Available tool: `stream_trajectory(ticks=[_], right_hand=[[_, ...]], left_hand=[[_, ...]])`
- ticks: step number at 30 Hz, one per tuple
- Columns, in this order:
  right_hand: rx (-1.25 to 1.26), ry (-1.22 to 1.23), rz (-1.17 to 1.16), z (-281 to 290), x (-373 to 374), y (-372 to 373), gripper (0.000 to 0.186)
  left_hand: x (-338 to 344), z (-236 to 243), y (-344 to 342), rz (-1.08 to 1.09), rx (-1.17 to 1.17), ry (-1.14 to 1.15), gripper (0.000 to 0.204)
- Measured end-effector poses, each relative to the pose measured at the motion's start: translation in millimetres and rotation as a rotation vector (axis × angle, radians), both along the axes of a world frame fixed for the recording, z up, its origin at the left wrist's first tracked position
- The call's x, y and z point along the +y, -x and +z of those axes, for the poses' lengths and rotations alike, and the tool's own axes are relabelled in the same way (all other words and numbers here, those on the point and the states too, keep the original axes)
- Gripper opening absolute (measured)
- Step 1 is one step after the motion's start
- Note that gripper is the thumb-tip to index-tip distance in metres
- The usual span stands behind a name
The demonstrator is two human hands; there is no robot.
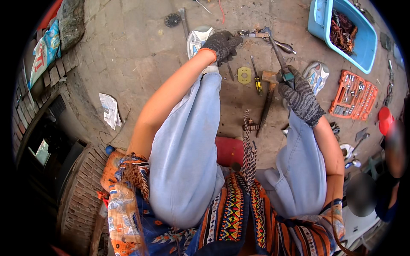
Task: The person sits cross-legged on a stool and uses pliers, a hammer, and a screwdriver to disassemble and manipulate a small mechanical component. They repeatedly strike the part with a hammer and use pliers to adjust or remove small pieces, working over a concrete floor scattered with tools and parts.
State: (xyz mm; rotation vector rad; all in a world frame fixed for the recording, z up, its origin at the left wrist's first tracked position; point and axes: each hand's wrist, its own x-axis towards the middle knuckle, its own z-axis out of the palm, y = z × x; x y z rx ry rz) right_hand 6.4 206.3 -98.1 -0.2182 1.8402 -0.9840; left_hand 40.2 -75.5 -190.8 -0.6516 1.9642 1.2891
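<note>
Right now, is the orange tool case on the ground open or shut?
Open. The orange tool case lies flat beside the right foot, with rows of sockets and bits showing inside.

Two gloved hands were in view, the left hand (222, 44) and the right hand (300, 96), along with two sneakers (197, 39). One blue plastic tub (367, 42) sat on the floor, one orange socket-set case (353, 94), one hammer (268, 98), one yellow-handled screwdriver (257, 83), one yellow disc (244, 75), one black toothed wheel (172, 19), one crumpled paper (109, 110) and one red cap (385, 119).
</note>
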Motion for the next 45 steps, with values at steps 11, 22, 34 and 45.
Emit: stream_trajectory(ticks=[11,22,34,45], right_hand=[[0.250,-0.144,0.160,2,-5,-2,0.035],[-0.375,0.106,-0.061,24,-1,5,0.051],[-0.141,0.196,0.061,16,7,8,0.050],[-0.225,0.131,0.137,23,-9,11,0.054]], left_hand=[[6,92,2,-0.442,0.870,0.363,0.033],[6,80,-19,-0.409,1.119,0.127,0.023],[-4,103,-10,-0.505,1.017,0.421,0.023],[4,114,-9,-0.555,0.902,0.529,0.028]])
